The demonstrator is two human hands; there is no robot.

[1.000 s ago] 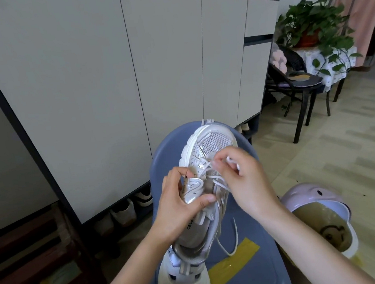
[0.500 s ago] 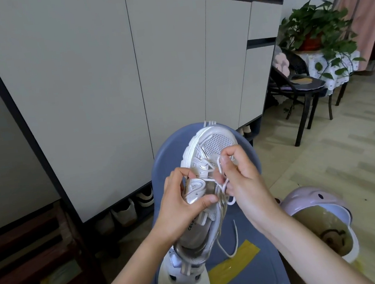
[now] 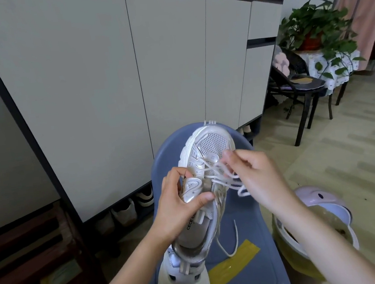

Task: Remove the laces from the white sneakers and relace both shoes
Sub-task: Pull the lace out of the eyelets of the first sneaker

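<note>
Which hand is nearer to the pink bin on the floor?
The right. The right hand pulls the lace above and left of the pink bin; the left hand grips the sneaker farther left.

A blue plastic chair (image 3: 246, 229) stands in the foreground, a strip of yellow tape (image 3: 234, 264) stuck flat on its seat. Behind the chair runs a tall cabinet (image 3: 108, 80) with pale doors and a dark frame; pairs of shoes (image 3: 131, 207) sit in the low gap under it. Right of the chair, on the floor, is a pink-lidded bin (image 3: 319, 222), its lid tipped open. Farther back on that side stands a black chair (image 3: 303, 94), and beyond it a leafy potted plant (image 3: 316, 24) on a cloth-covered surface (image 3: 333, 65). Left of the blue chair are dark wooden steps (image 3: 25, 251).
</note>
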